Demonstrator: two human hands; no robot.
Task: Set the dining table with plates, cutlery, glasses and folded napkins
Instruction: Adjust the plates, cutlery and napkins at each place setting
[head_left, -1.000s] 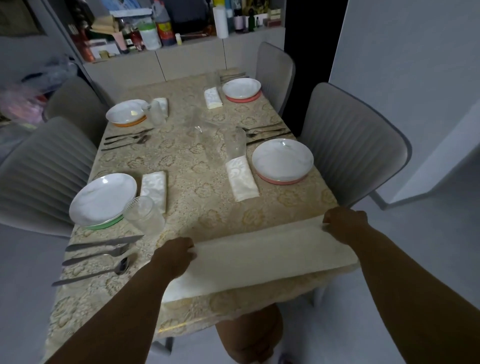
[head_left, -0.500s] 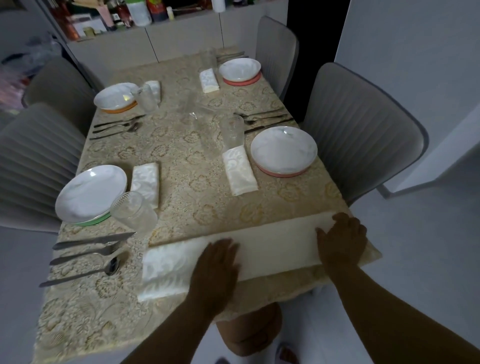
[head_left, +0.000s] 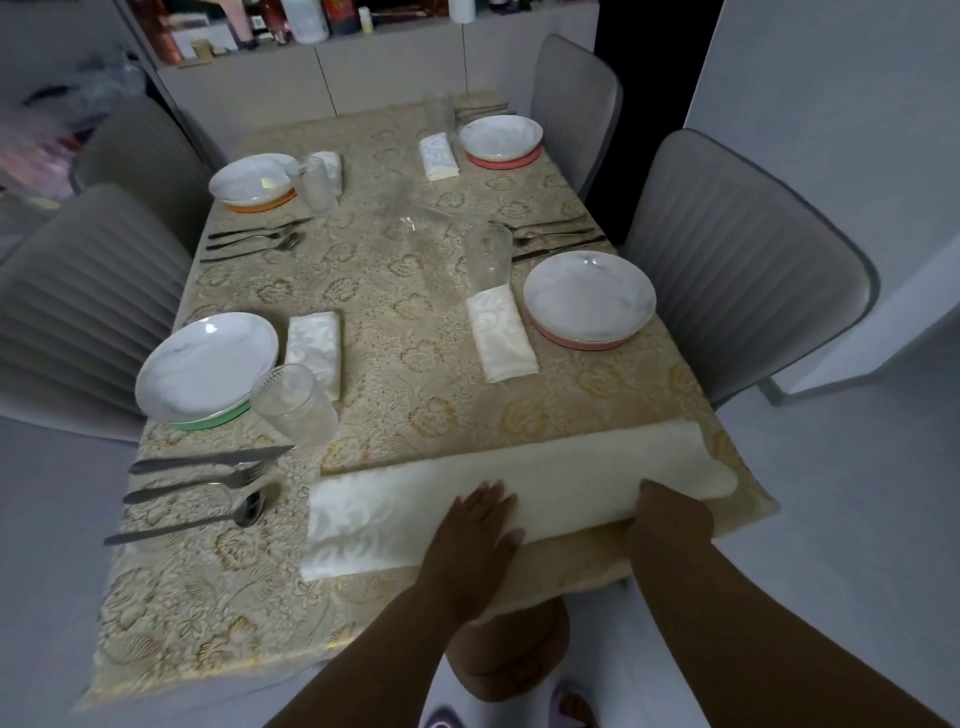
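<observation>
The person is folding the last napkin (head_left: 519, 491) at the table's (head_left: 218, 597) six o'clock edge. A moment ago both hands were gripping its ends; now the left hand (head_left: 475, 535) has slid inward and is pressing flat, fingers straight, at mid-cloth. The right hand (head_left: 670, 512) is curling round the near edge toward four o'clock. I'd say another fold is coming; four settings already look complete.
</observation>
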